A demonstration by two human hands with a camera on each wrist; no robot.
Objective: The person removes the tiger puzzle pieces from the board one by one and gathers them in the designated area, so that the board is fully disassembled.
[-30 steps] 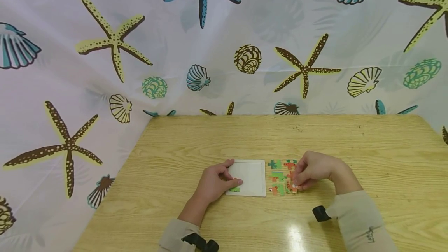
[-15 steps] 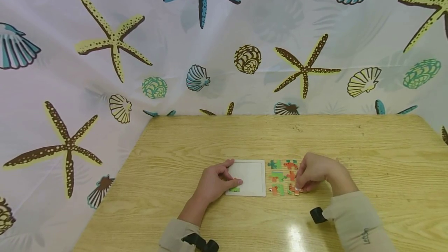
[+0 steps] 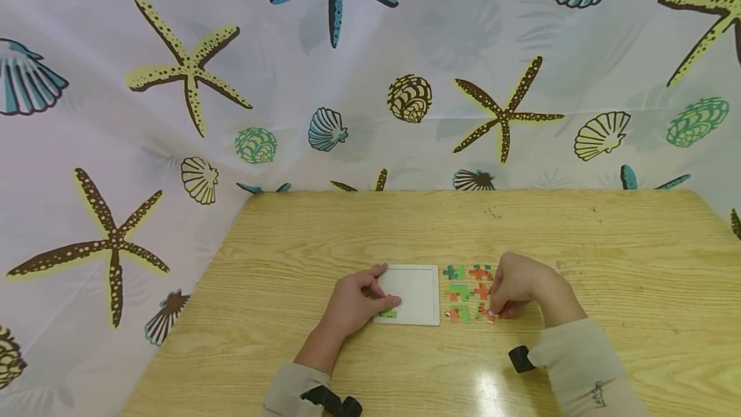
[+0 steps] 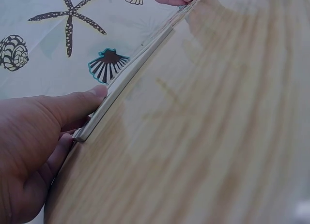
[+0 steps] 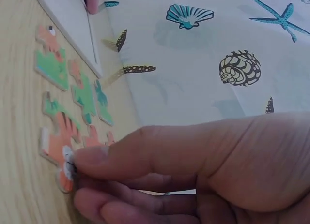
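A white puzzle tray (image 3: 418, 295) lies flat on the table, with a green puzzle piece (image 3: 389, 314) in its near left corner. My left hand (image 3: 352, 304) grips the tray's left side, thumb on top, fingers along the edge. Right of the tray lie loose jigsaw pieces (image 3: 460, 292) in two columns, orange and green. My right hand (image 3: 523, 285) pinches the nearest piece of the right column, an orange puzzle piece (image 5: 59, 149) with a white patch. In the right wrist view the thumb covers part of that piece, and its contact with the table is hard to judge.
The wooden table (image 3: 324, 230) reaches back to a white curtain (image 3: 359, 82) printed with starfish and shells. A black wrist camera (image 3: 523, 359) sits on the right sleeve, another black camera (image 3: 347, 406) on the left.
My right hand has shifted slightly right with its fingers on the orange piece, which has moved a little right and turned slightly. The right forearm has swung left. My left hand stays put.
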